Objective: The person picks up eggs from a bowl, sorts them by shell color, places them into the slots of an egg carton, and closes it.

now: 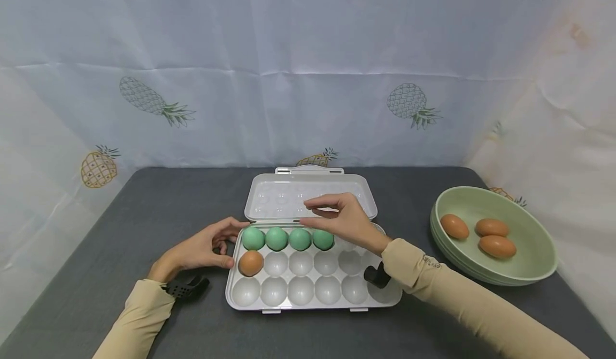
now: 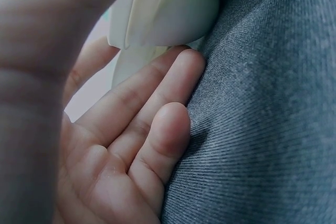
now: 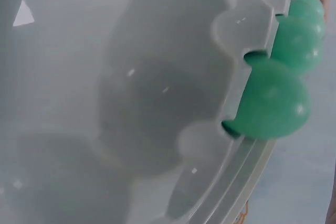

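A white plastic egg tray (image 1: 315,306) lies on the table with its lid (image 1: 274,198) folded back. Several green eggs (image 1: 276,239) sit along its far row, starting from the left. One brown egg (image 1: 251,263) fills the leftmost cup of the middle row. My left hand (image 1: 204,247) rests against the tray's left end, thumb on the side and index finger at the far corner. In the left wrist view, its fingers (image 2: 168,82) touch the pale tray wall (image 2: 178,14). Over the far row hovers my right hand (image 1: 348,222), thumb and fingers apart, nothing visible between them.
To the right stands a stack of pale green bowls (image 1: 529,230), the top one holding three brown eggs (image 1: 498,246). Dark grey cloth (image 1: 202,327) covers the table. Behind hangs a white curtain (image 1: 289,113) printed with pineapples.
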Available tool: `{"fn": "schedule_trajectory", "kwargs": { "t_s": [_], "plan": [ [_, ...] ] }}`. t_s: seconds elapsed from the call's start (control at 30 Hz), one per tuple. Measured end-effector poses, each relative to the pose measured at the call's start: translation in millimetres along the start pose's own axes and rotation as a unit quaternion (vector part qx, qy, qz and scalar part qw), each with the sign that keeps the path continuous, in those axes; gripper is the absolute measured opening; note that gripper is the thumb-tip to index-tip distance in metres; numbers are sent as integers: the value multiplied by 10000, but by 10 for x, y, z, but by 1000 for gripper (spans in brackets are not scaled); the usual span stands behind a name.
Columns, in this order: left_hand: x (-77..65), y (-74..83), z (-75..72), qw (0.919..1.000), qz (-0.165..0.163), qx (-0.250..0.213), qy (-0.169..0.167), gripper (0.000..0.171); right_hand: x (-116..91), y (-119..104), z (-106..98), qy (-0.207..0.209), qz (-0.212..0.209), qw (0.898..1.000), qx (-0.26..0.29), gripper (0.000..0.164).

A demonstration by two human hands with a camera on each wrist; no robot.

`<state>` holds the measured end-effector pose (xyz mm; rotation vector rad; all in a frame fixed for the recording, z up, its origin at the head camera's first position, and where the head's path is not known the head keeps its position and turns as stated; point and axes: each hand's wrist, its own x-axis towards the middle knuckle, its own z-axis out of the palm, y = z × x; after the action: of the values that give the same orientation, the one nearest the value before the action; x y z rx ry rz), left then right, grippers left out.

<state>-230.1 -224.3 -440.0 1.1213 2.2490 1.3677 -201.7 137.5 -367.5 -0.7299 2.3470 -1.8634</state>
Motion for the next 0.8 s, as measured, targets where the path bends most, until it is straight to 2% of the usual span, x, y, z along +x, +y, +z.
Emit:
{"fn": "schedule_trajectory", "kwargs": {
  "t_s": [0.23, 0.43, 0.8],
  "plan": [
    [3, 15, 4, 10000, -36, -24, 21, 74, -98, 12, -229, 161, 200, 9995, -178, 34],
    [6, 14, 4, 10000, -13, -16, 12, 73, -191, 14, -395, 369, 164, 9989, -237, 35],
    [-4, 43, -2, 9999, -104, -15, 47, 75, -365, 93, -727, 842, 87, 9937, -734, 34]
  ]
}}
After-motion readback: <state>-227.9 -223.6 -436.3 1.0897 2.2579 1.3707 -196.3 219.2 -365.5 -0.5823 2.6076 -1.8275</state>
